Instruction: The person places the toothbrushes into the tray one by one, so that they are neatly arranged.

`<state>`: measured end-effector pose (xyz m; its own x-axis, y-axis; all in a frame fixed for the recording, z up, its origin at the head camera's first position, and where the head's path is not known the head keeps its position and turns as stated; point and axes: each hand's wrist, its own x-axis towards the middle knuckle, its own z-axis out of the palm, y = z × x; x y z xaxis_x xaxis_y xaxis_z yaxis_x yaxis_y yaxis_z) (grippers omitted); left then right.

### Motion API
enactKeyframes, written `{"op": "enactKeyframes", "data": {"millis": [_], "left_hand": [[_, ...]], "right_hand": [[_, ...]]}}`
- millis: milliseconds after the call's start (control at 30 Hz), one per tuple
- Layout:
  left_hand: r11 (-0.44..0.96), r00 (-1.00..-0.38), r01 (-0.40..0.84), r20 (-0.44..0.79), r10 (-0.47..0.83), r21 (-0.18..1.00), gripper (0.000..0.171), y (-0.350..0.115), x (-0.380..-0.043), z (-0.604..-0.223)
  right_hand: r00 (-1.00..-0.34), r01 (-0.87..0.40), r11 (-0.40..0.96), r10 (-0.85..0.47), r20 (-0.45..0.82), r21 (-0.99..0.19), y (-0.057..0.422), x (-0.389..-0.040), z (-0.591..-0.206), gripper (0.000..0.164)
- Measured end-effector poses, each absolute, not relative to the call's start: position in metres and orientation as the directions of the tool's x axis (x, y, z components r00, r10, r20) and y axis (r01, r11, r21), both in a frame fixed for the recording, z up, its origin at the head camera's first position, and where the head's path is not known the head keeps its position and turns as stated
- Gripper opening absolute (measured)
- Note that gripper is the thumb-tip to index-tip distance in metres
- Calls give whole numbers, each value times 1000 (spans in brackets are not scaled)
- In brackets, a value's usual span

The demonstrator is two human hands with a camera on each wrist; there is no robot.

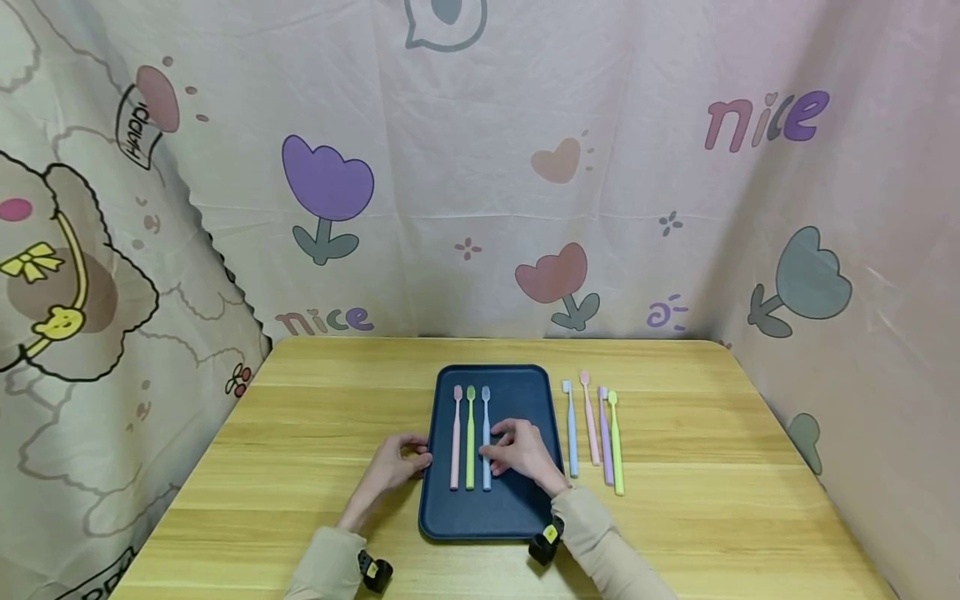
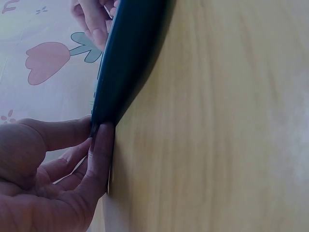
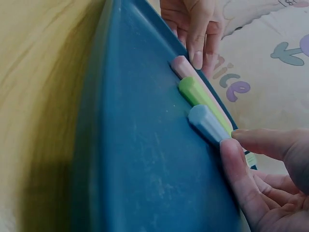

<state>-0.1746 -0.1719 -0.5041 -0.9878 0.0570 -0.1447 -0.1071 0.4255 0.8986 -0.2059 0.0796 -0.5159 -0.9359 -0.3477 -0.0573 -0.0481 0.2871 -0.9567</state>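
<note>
A dark blue tray (image 1: 517,512) lies on the wooden table, holding a pink toothbrush (image 1: 456,442), a green toothbrush (image 1: 470,442) and a blue toothbrush (image 1: 486,417) side by side, heads toward the back. My right hand (image 1: 522,450) pinches the blue one's handle (image 3: 208,123) between thumb and index finger. At the tray's left edge, my left hand (image 1: 395,462) grips the rim; in the left wrist view its thumb and fingers (image 2: 99,154) close on that edge. The bristle ends are out of sight in the right wrist view.
Right of the tray lie another blue toothbrush (image 1: 573,433), a pink one (image 1: 589,417), a purple one (image 1: 604,442) and a green one (image 1: 617,450), slightly slanted. A printed curtain (image 1: 450,183) hangs behind the table (image 1: 712,500) and along both sides.
</note>
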Motion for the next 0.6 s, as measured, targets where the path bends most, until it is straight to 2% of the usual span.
{"op": "enactKeyframes", "data": {"millis": [600], "left_hand": [[424, -988, -105, -144, 61, 900, 28, -172, -175, -504]], "right_hand": [[-940, -34, 272, -336, -62, -962, 75, -207, -518, 43]]}}
